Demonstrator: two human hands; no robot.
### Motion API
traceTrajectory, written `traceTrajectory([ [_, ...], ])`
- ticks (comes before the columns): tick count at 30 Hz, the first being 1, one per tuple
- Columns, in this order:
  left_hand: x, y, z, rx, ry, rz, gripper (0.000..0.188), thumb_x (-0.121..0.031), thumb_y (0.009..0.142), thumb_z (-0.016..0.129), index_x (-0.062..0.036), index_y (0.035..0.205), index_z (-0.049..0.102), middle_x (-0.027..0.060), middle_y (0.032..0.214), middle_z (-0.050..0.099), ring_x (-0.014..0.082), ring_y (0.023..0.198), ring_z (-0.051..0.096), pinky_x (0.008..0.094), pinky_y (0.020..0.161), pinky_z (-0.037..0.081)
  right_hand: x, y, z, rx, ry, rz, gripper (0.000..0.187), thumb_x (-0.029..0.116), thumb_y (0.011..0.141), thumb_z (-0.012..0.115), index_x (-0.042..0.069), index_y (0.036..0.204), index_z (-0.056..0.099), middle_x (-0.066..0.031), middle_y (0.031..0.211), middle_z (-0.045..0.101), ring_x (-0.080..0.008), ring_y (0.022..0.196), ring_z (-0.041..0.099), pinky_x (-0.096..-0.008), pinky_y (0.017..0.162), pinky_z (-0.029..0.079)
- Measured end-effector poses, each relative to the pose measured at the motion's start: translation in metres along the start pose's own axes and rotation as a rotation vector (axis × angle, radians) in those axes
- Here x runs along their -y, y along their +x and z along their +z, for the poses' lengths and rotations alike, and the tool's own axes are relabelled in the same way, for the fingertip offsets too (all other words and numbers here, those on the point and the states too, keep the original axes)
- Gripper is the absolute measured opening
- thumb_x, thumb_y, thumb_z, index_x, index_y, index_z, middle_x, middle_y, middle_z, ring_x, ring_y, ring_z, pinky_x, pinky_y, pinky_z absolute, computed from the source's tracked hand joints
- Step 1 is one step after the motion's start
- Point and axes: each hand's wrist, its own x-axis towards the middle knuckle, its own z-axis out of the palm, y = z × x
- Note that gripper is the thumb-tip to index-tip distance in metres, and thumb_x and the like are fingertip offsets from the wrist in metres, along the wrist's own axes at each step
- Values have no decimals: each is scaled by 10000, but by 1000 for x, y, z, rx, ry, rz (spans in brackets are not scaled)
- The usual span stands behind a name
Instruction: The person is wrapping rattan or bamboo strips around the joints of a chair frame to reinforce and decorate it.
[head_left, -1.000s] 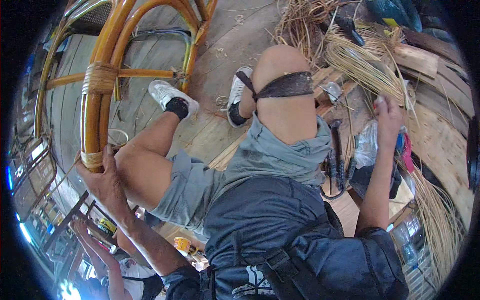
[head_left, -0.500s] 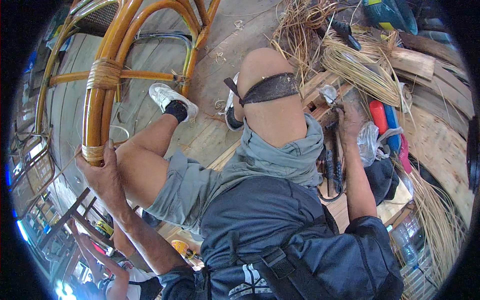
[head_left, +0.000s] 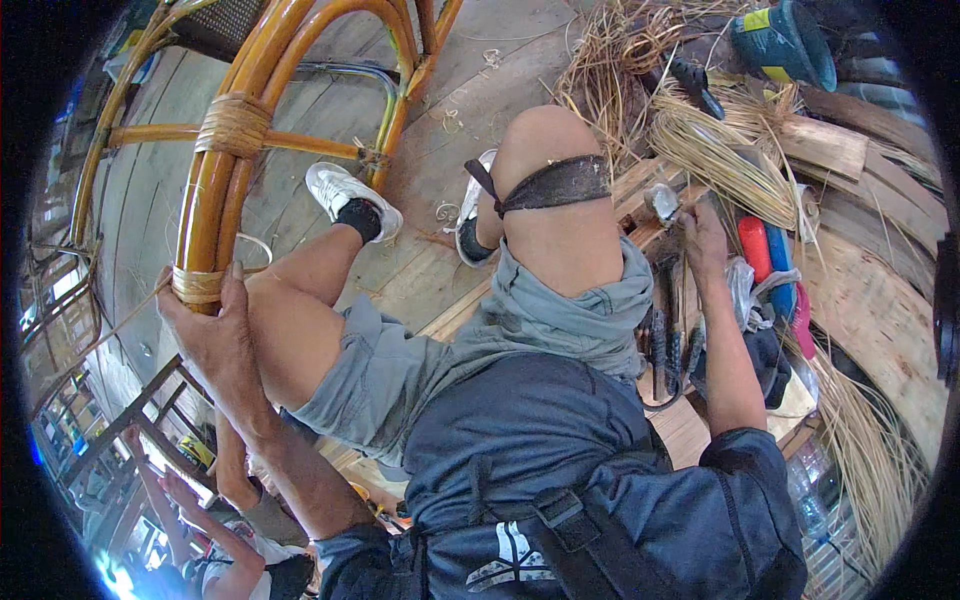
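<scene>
My left hand (head_left: 215, 325) is wrapped round the lower end of a glossy brown rattan chair arm (head_left: 203, 220), with fingers and thumb at its pale cane binding (head_left: 198, 285). A second, wider cane binding (head_left: 234, 125) circles the arm further up. On the right, my right hand (head_left: 706, 238) is closed beside my raised knee. A shiny grey, rounded piece (head_left: 662, 203) sits right by its fingertips, above a wooden block. What the fingers hold is too hidden to tell. Below the hand lie dark-handled tools (head_left: 660, 335).
Bundled cane strips (head_left: 725, 150) and tangled strands (head_left: 615, 70) lie at the far right, near a green bucket (head_left: 783, 45). A red-and-blue handled item (head_left: 770, 255) and a plastic bag (head_left: 740, 290) are right of my forearm. Another person's arm (head_left: 215, 535) shows at lower left.
The view has shifted slightly. My right hand has moved a little away from the knee, and the shiny grey piece beside it shows more clearly. My left hand keeps its grip on the chair arm.
</scene>
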Motion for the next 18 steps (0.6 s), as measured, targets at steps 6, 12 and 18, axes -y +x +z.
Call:
traceTrajectory([
  [6,-2,-1,0,-10,-10,12,682,-209,773,752,36,1296,388,212,1175,520,272,1070,558,354,920,437,13,-13,-44,50,41,9,234,72,850,529,11,1073,563,-231,963,605,-394,953,579,-430,830,457],
  [12,0,0,2,-9,-54,17,696,-206,769,758,42,1301,382,212,1167,517,276,1052,560,359,910,442,24,-10,-48,177,-215,-14,218,76,851,470,-2,1025,576,-243,942,604,-414,934,583,-491,799,464],
  [18,0,0,1,-18,1,22,720,-216,764,762,48,1312,376,224,1196,505,292,1092,541,368,942,421,45,19,-27,260,-382,101,238,160,863,455,30,976,620,-242,939,617,-416,900,598,-508,773,468],
])
